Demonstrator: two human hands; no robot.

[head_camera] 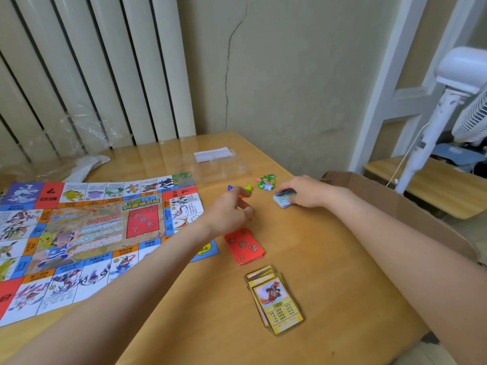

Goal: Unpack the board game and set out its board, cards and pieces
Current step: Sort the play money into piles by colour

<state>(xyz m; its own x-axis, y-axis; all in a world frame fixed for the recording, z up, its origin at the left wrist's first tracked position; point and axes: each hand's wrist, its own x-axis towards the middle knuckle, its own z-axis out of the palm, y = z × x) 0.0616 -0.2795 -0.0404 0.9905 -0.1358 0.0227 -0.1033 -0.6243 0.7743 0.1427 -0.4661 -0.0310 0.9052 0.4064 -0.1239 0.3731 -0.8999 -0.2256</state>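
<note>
Two hands work near the far right edge of the wooden table (329, 272). The right hand (305, 192) curls its fingers round a small stack of pale printed paper notes (282, 200), pressing it down on the tabletop; the left hand (232, 210) has its fingers curled over small coloured plastic pawns (247, 188) — whether it pinches one I cannot tell. To do this well, I'd square the stack before letting go and stand the pawns apart from the green star-shaped tokens (266, 182) just beside them.

The colourful paper game board (79, 233) lies flat along the left side. The red card deck (245, 246) and the yellow monster-card pile (276, 299) sit towards the near edge — both under the arms' path. An empty clear plastic tray (218, 167) and crumpled wrapping (87, 164) crowd the far edge.
</note>
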